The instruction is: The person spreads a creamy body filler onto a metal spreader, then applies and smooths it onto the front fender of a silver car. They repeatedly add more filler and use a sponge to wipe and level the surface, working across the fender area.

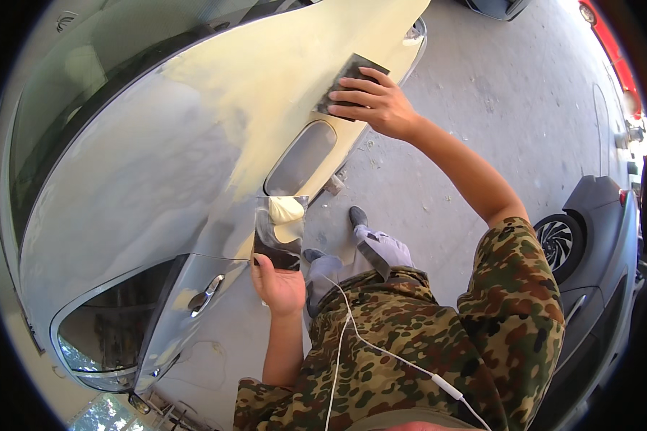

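My right hand [384, 108] presses a dark, flat rectangular spreader [361, 67] against the rear of a car body [136, 144], its fingers stretched across the top. Pale yellow filler [237, 75] coats the panel around there, fading to bare grey patches nearer the window. Just below the spreader is a long oval opening [303, 156] in the bodywork. Lower down, my left hand [282, 289] grips the bottom end of a dark mixing board [279, 253], thumb on its face. A thick mound of cream-yellow filler [286, 208] sits on the board's upper part.
The car's side door has a chrome handle [207, 296]. On the grey floor [482, 93] my feet stand close beside the bodywork. A dark grey car [589, 266] is parked behind at the right, and a red vehicle [618, 57] farther off. A white cable [388, 352] hangs over my camouflage shirt.
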`<action>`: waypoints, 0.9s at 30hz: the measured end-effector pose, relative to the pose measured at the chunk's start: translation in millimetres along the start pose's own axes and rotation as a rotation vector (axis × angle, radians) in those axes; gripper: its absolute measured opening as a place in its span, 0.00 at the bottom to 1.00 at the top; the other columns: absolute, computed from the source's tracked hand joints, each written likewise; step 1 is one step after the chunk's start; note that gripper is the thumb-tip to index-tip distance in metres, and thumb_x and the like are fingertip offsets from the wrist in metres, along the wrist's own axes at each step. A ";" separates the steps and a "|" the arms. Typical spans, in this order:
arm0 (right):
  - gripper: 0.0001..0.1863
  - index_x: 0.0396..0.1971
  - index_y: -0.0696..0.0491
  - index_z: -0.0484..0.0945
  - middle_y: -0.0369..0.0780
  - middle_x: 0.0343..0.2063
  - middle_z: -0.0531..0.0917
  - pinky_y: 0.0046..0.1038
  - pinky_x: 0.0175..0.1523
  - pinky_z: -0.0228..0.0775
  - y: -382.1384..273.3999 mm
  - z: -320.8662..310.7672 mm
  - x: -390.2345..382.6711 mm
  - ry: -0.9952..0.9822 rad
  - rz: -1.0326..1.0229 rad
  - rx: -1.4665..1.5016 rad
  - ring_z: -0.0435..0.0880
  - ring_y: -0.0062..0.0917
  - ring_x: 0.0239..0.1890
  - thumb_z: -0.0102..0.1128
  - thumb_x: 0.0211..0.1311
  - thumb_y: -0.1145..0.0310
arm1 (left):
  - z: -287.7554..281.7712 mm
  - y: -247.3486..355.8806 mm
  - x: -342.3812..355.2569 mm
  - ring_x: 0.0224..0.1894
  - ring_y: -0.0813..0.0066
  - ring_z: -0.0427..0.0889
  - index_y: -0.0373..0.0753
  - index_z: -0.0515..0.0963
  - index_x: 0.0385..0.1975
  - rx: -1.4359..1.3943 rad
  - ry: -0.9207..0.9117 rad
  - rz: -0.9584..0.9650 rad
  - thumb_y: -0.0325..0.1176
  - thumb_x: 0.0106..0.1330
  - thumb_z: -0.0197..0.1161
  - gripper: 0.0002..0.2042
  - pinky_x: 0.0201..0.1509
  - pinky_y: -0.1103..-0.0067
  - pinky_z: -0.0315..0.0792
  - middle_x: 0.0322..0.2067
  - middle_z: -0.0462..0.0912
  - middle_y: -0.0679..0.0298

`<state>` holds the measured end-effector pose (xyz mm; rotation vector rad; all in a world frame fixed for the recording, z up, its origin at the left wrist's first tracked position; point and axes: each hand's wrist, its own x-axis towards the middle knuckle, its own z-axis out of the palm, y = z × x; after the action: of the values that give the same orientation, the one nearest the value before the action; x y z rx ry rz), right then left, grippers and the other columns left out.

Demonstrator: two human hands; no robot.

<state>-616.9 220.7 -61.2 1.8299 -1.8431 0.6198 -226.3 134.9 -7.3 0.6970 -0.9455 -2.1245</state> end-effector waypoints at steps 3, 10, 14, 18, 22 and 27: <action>0.29 0.58 0.33 0.87 0.29 0.59 0.87 0.43 0.74 0.68 -0.3 -5.8 -5.9 0.144 0.079 0.044 0.82 0.28 0.66 0.67 0.59 0.77 | 0.7 -1.1 -1.4 0.70 0.61 0.76 0.28 0.67 0.71 -0.013 -0.015 0.015 0.41 0.86 0.51 0.24 0.75 0.63 0.68 0.69 0.75 0.53; 0.25 0.57 0.32 0.89 0.28 0.58 0.87 0.43 0.73 0.68 30.2 0.1 34.4 0.281 0.248 0.005 0.83 0.28 0.64 0.66 0.64 0.77 | 1.1 0.6 -4.4 0.71 0.64 0.75 0.32 0.66 0.73 0.028 -0.063 0.016 0.44 0.85 0.52 0.26 0.76 0.65 0.66 0.70 0.74 0.58; 0.26 0.59 0.31 0.87 0.27 0.58 0.87 0.43 0.73 0.67 48.6 10.4 60.4 0.256 0.216 -0.004 0.82 0.27 0.65 0.66 0.65 0.75 | 3.9 1.2 -6.4 0.71 0.64 0.75 0.32 0.66 0.73 0.035 -0.009 0.010 0.43 0.86 0.52 0.25 0.76 0.65 0.66 0.70 0.74 0.58; 0.27 0.59 0.31 0.87 0.27 0.59 0.86 0.44 0.73 0.67 46.5 16.6 40.1 0.161 0.153 0.044 0.80 0.26 0.67 0.65 0.65 0.77 | 2.0 2.8 -4.3 0.71 0.64 0.75 0.32 0.66 0.73 0.019 -0.039 0.027 0.43 0.86 0.51 0.25 0.76 0.65 0.66 0.70 0.75 0.57; 0.28 0.59 0.32 0.87 0.27 0.61 0.86 0.46 0.75 0.66 39.0 5.9 1.3 0.075 0.109 -0.018 0.80 0.26 0.68 0.66 0.62 0.78 | -7.3 2.7 2.0 0.71 0.64 0.75 0.31 0.66 0.73 0.021 -0.076 0.029 0.43 0.86 0.50 0.25 0.76 0.65 0.66 0.70 0.75 0.57; 0.26 0.59 0.40 0.87 0.33 0.60 0.86 0.44 0.73 0.70 14.9 -9.5 -15.6 0.038 0.169 0.017 0.81 0.32 0.67 0.63 0.65 0.82 | -8.7 1.5 2.9 0.71 0.65 0.75 0.31 0.67 0.72 -0.024 -0.056 0.023 0.43 0.86 0.50 0.25 0.76 0.66 0.66 0.70 0.75 0.57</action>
<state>-631.7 239.0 -63.1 1.6729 -1.9867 0.7270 -221.5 128.3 -11.8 0.6147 -0.9511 -2.1412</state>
